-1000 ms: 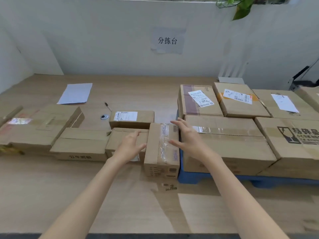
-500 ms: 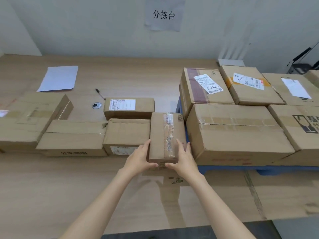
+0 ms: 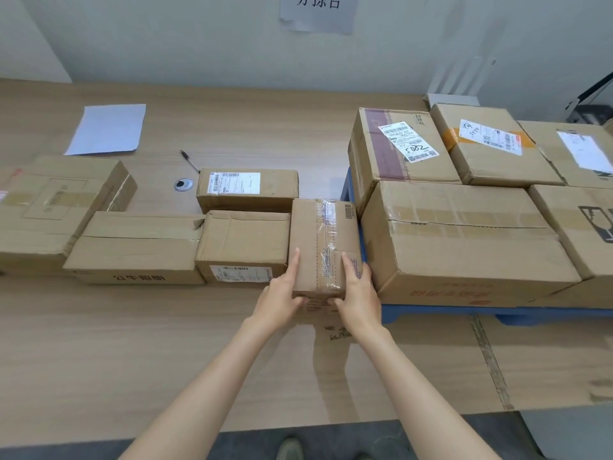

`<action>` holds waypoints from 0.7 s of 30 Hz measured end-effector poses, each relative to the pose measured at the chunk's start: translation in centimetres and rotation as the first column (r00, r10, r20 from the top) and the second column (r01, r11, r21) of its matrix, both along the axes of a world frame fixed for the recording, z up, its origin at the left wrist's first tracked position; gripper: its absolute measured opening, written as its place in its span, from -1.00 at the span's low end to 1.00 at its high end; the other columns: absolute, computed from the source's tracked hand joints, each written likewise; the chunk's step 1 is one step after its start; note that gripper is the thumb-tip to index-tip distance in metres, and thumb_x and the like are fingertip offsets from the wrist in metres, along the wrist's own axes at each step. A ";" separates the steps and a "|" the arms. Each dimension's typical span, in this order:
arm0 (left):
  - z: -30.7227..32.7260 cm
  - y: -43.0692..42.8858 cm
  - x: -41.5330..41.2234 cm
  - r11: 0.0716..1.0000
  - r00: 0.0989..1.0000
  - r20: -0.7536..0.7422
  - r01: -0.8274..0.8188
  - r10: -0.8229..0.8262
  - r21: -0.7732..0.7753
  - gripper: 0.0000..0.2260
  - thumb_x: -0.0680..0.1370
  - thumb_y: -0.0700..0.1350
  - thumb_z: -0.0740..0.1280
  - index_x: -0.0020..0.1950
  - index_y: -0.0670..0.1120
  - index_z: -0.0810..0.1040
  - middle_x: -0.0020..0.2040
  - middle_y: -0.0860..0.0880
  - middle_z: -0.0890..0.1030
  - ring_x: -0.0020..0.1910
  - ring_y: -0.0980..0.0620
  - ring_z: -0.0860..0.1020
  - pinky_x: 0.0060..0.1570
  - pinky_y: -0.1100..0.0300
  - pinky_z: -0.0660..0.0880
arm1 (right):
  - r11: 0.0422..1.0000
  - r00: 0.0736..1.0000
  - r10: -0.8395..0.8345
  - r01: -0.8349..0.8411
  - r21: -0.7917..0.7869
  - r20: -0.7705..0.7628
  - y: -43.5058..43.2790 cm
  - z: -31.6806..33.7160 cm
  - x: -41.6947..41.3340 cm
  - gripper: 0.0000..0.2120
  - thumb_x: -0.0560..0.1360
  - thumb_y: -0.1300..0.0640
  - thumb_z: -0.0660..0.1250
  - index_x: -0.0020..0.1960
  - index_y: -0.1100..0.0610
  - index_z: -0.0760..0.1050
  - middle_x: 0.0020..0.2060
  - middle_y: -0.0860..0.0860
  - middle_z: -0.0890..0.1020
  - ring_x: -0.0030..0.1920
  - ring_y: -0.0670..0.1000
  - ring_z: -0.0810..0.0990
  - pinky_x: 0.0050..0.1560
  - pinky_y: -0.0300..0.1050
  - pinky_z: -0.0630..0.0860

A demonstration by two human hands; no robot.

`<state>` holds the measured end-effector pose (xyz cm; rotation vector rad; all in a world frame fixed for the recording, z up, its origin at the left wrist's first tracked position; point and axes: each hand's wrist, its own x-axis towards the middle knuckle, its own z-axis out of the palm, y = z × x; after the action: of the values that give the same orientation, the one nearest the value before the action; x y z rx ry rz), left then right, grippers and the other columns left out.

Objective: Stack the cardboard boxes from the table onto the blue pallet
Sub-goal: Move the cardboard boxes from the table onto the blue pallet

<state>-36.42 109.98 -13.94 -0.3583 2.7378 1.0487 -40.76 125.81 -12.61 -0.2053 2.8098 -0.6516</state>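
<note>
1. Two hands grip the near end of the narrow taped box point(image 3: 323, 234): left hand point(image 3: 282, 298), right hand point(image 3: 360, 295), thumbs on top, fingers wrapped below.
2. Long axis points away from the person; tape seam runs along it.
3. Box sits on the table point(image 3: 166, 343) between a squat box point(image 3: 243, 240), touching, and the blue pallet point(image 3: 431, 313), just beside; open table nearside.
4. Fingertips hidden; rightmost pallet boxes point(image 3: 583, 151) cut off at the frame edge.

Between our left hand point(image 3: 282, 295) and right hand point(image 3: 360, 293) we see a brown box point(image 3: 323, 234), crossed by clear tape, with a black barcode. Right of our hands, a blue pallet point(image 3: 431, 313) shows under brown cartons point(image 3: 464, 240); a far carton point(image 3: 398, 144) carries a maroon band and white label. Far left of them, a white sheet point(image 3: 107, 129).
</note>
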 end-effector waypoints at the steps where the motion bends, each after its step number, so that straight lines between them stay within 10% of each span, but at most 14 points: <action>1: 0.1 0.1 0.0 1.000 1.000 0.003 -0.005 0.005 -0.021 -0.07 0.50 -0.14 0.39 0.53 0.20 -0.29 0.26 -0.12 0.55 0.15 -0.14 0.54 0.13 0.01 0.48 | 1.000 1.000 0.003 -0.003 0.012 -0.003 0.1 0.1 0.0 -0.12 0.47 0.15 0.44 0.57 -0.11 -0.06 0.52 0.13 0.06 0.43 0.15 0.30 0.25 0.03 0.46; 21: 8.9 -1.1 -0.7 0.997 0.984 -0.161 -0.072 0.072 0.006 -0.24 0.52 -0.02 0.38 0.56 0.17 -0.05 0.34 -0.11 0.49 0.26 -0.15 0.47 0.26 -0.04 0.41 | 0.943 0.983 0.113 -0.152 -0.295 -0.145 0.9 10.7 -1.9 -0.30 0.41 0.21 0.50 0.47 -0.02 0.32 0.25 0.10 0.36 0.30 0.12 0.37 0.30 -0.03 0.38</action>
<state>-37.10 108.83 -5.02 -0.3913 2.8870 1.1431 -42.66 126.72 -1.89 -0.5053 2.7662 -1.0729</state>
